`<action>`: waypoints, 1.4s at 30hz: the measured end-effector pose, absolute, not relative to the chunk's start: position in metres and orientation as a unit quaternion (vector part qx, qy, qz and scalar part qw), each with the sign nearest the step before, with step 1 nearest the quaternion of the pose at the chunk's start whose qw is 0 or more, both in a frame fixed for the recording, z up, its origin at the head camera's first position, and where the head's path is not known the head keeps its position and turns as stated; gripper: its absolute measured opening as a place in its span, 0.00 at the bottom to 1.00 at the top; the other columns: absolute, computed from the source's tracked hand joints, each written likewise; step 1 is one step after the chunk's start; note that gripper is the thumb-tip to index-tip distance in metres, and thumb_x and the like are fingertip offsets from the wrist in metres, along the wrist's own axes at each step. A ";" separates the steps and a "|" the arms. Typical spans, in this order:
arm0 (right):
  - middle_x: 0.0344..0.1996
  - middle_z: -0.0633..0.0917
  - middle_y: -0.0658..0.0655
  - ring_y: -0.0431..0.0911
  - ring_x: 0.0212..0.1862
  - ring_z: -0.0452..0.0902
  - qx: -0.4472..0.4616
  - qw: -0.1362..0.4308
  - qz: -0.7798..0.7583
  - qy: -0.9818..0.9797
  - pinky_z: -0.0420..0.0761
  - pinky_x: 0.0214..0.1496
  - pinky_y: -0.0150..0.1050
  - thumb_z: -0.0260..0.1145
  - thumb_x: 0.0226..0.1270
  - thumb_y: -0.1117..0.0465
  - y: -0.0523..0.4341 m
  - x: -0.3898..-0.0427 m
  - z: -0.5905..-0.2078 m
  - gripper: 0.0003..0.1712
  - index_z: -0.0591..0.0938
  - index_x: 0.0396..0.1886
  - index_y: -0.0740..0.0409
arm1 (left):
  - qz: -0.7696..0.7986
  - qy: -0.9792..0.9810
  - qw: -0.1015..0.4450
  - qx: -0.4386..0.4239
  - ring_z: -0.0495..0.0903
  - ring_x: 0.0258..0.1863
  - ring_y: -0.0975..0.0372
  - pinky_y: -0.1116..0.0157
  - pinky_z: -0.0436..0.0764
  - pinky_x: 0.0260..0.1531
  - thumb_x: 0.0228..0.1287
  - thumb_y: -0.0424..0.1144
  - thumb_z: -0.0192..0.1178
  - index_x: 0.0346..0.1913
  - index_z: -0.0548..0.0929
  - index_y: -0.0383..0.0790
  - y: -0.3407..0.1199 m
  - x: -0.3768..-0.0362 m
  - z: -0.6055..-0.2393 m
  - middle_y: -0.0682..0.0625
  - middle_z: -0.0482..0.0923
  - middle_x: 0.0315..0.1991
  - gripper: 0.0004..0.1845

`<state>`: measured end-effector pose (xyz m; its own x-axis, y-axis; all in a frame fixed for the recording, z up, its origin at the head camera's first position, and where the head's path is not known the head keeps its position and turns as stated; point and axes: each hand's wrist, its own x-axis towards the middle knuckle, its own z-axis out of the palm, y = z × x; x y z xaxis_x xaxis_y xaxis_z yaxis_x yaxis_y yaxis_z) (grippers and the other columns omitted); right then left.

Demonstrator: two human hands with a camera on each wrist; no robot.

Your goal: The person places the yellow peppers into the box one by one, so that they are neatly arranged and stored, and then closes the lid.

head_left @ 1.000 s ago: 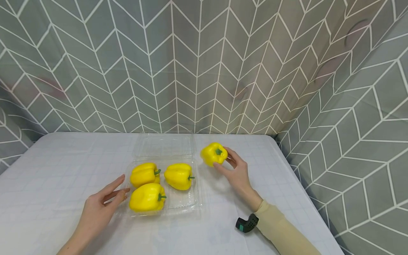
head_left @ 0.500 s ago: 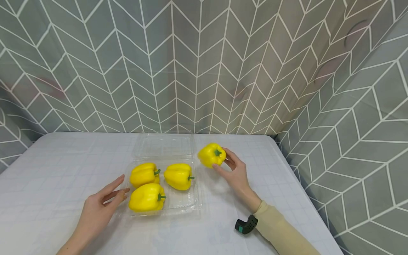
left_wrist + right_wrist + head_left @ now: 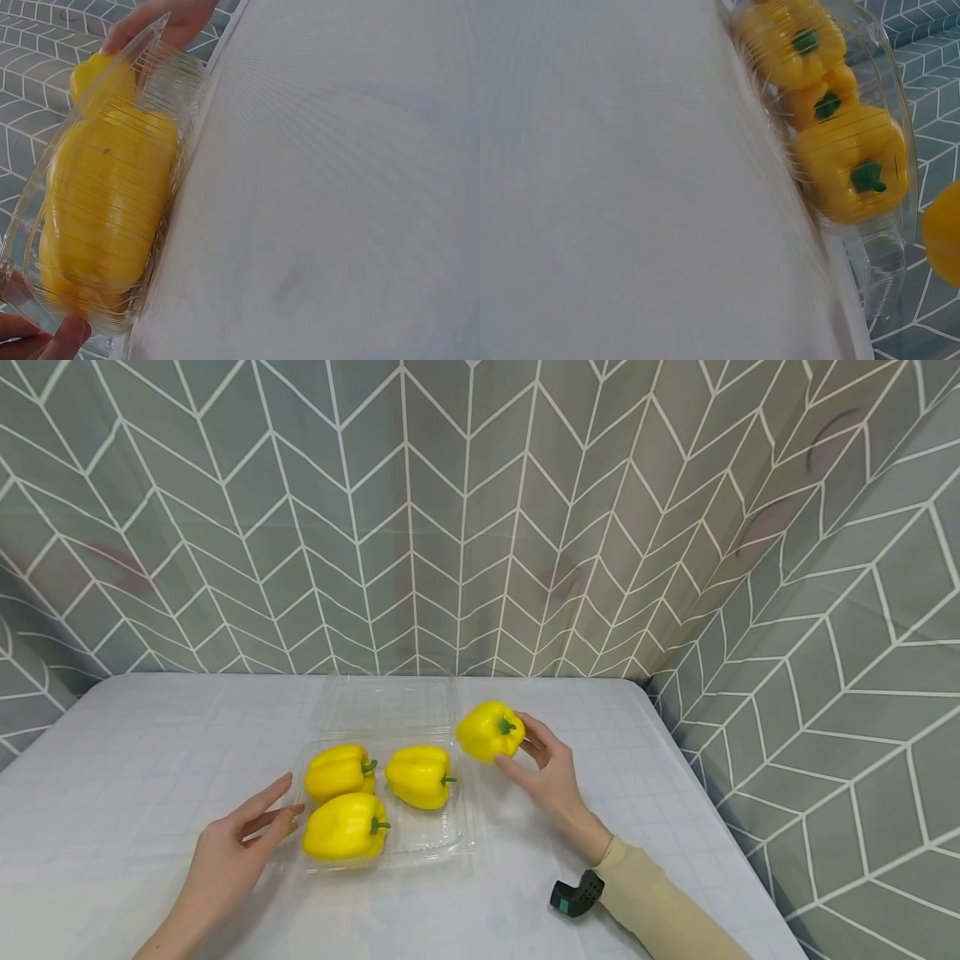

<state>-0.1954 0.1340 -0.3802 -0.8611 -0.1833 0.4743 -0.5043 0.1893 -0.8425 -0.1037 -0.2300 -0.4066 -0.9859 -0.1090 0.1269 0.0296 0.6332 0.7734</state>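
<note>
Just right of the tray (image 3: 457, 839), your right hand (image 3: 551, 772) grips a pepper (image 3: 489, 732); your left hand (image 3: 225, 852) rests open against its left edge.

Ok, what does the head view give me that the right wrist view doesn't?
Only the head view shows both hands: the right hand holding a yellow pepper above the table, and the left hand against the clear tray. Only the right wrist view shows the tray's ribbed side wall up close. Both show three peppers lying in the tray.
</note>
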 end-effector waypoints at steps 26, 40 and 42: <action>0.58 0.75 0.61 0.49 0.58 0.73 0.352 0.092 0.631 -0.685 0.73 0.61 0.42 0.69 0.54 0.67 0.128 -0.198 -0.407 0.34 0.70 0.63 0.61 | -0.431 -0.898 0.089 0.013 0.76 0.41 0.82 0.73 0.82 0.34 0.68 0.48 0.55 0.68 0.67 0.48 -0.231 -0.103 -0.408 0.43 0.79 0.54 0.27; 0.58 0.75 0.63 0.49 0.57 0.74 0.388 0.081 0.624 -0.674 0.74 0.60 0.42 0.69 0.56 0.60 0.118 -0.187 -0.405 0.34 0.69 0.63 0.64 | -0.434 -0.897 0.085 0.015 0.76 0.41 0.82 0.70 0.83 0.35 0.68 0.48 0.54 0.69 0.66 0.48 -0.230 -0.104 -0.408 0.43 0.78 0.56 0.27; 0.58 0.75 0.63 0.49 0.57 0.74 0.393 0.080 0.624 -0.671 0.75 0.59 0.42 0.69 0.57 0.60 0.117 -0.186 -0.406 0.34 0.69 0.63 0.64 | -0.437 -0.896 0.082 0.018 0.76 0.41 0.82 0.70 0.83 0.35 0.68 0.48 0.54 0.69 0.66 0.49 -0.230 -0.104 -0.408 0.43 0.78 0.55 0.28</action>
